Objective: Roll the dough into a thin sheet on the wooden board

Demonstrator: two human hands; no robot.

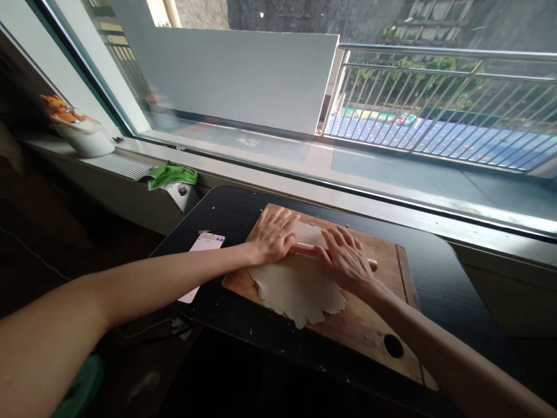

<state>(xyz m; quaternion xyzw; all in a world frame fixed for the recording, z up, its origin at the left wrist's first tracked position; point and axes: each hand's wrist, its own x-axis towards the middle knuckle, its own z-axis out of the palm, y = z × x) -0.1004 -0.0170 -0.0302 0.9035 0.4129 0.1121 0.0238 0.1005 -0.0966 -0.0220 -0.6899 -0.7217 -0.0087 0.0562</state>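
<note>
A thin, wide sheet of dough [300, 290] with a ragged front edge lies on a wooden cutting board [378, 325]. Across the dough rests a rolling pin [307, 249], pinkish between the hands, its right end poking out past my right hand. My left hand [273, 235] lies on the pin's left part, fingers stretched forward and thumb pointing inward. On the right part presses my right hand [347, 255], palm down with its fingers extended. Both hands cover much of the pin, and its left end is hidden.
The board lies on a black table [439, 273] dotted with white crumbs. A smartphone [204, 249] with a lit screen is left of the board, partly under my left forearm. Beyond are a green cloth [172, 175] on a radiator, a white pot [85, 136] and a window.
</note>
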